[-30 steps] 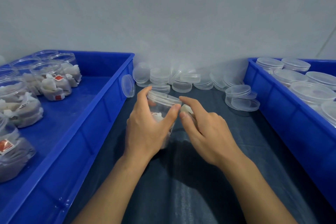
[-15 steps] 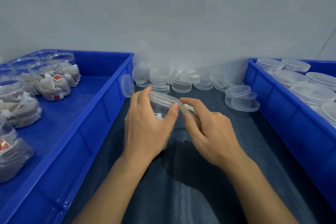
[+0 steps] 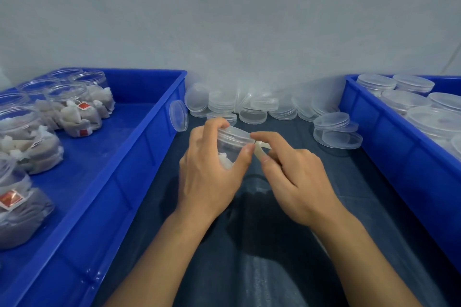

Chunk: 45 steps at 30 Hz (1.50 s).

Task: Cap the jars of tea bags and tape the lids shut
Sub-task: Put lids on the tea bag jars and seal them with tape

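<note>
Head view: my left hand (image 3: 209,172) grips the jar (image 3: 230,149) w/ tea bags, fingers curled round its side, thumb at the lid (image 3: 233,133) edge. Jar sits tilted over the dark worktop (image 3: 274,269), between the left bin (image 3: 119,169) & right bin (image 3: 389,147). Lid looks on already, so capping seems done; this is the taping step. My right hand (image 3: 296,179) pinches a pale strip of tape (image 3: 259,151) btwn thumb & forefinger, right beside the lid rim. Can't tell if the strip end is stuck down yet. Next, I reckon: press the end onto the rim, then run it round while the left hand turns the jar, keeping tape flat across the seam. Uncapped jars (image 3: 74,112) wait in the left bin; spare lids (image 3: 249,107) lie along the wall.
</note>
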### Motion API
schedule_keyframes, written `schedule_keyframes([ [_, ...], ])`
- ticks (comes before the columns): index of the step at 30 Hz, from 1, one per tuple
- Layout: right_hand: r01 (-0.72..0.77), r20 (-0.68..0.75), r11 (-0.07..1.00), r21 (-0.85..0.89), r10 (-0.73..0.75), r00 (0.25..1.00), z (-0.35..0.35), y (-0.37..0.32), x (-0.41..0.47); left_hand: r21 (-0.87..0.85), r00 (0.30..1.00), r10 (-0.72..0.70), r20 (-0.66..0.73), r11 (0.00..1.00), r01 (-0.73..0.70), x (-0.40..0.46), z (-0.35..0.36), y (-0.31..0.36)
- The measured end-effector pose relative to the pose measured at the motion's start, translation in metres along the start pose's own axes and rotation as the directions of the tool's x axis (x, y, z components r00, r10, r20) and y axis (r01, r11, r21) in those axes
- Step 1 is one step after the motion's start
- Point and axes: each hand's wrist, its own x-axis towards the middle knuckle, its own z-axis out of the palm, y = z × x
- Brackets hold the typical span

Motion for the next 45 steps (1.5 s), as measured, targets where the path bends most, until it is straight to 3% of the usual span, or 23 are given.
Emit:
schedule_keyframes([
  [9,0.021,-0.023,0.999,-0.032,-0.022,0.999,0.003,-0.003,0.0,-0.035,0.998,-0.035,-0.048,0.999,0.033,0.003,0.002,-0.004],
  [16,0.029,-0.027,0.999,-0.019,-0.029,0.999,0.003,-0.003,-0.001,-0.089,0.999,-0.036,0.004,0.995,0.036,0.004,-0.004,-0.004],
  [25,0.053,0.001,0.998,-0.038,-0.053,0.999,0.003,-0.005,-0.002,-0.046,0.999,-0.035,-0.007,0.998,0.035,0.006,-0.007,-0.003],
  [32,0.061,-0.041,0.998,-0.015,-0.061,0.997,0.001,-0.005,-0.003,-0.161,0.993,0.003,0.12,0.987,0.017,0.007,-0.011,-0.009],
  [45,0.054,-0.013,0.999,-0.003,-0.054,0.998,-0.002,-0.007,-0.003,-0.136,0.996,-0.06,0.059,0.988,0.067,0.011,-0.01,-0.01],
])
